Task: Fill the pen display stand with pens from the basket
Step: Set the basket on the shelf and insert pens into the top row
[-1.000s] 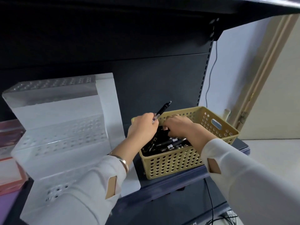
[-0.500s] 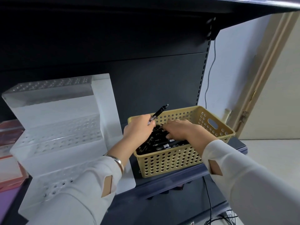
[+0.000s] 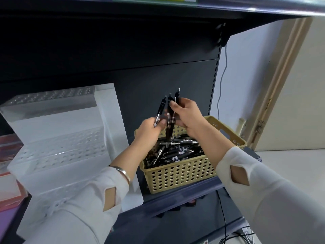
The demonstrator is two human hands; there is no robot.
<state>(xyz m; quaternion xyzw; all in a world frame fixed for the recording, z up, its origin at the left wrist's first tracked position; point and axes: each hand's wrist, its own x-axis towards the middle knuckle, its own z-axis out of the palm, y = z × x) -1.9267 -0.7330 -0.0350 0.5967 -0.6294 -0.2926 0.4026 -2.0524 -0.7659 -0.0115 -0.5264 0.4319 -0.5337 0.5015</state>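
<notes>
Left hand [image 3: 149,128]: raised above the basket, fingers and thumb curled round the lower end of one black pen [image 3: 161,110]. This pen points up and leans slightly toward my right hand.

Right hand [image 3: 186,115]: just beside the left and a little higher, thumb and fingers pinching two black pens [image 3: 169,118] held together. Both stand nearly upright, clip ends up, lower ends hanging toward the basket. I cannot tell whether the two hands touch.

Basket [image 3: 177,170]: tan, perforated, directly below both hands on the dark shelf [image 3: 202,186]. It holds a heap of black pens [image 3: 177,152] lying crosswise.

Pen display stand [image 3: 58,147]: clear, stepped, with rows of holes in each tier. It stands on the same shelf to the left of my left hand, just beside the basket.

Other items: a silver bangle [image 3: 123,172] on my left wrist, white sleeves on both arms, a pink box [image 3: 8,155] beyond the stand on the far left, and a dark cable [image 3: 222,81] running down the wall to the right of my right hand.
</notes>
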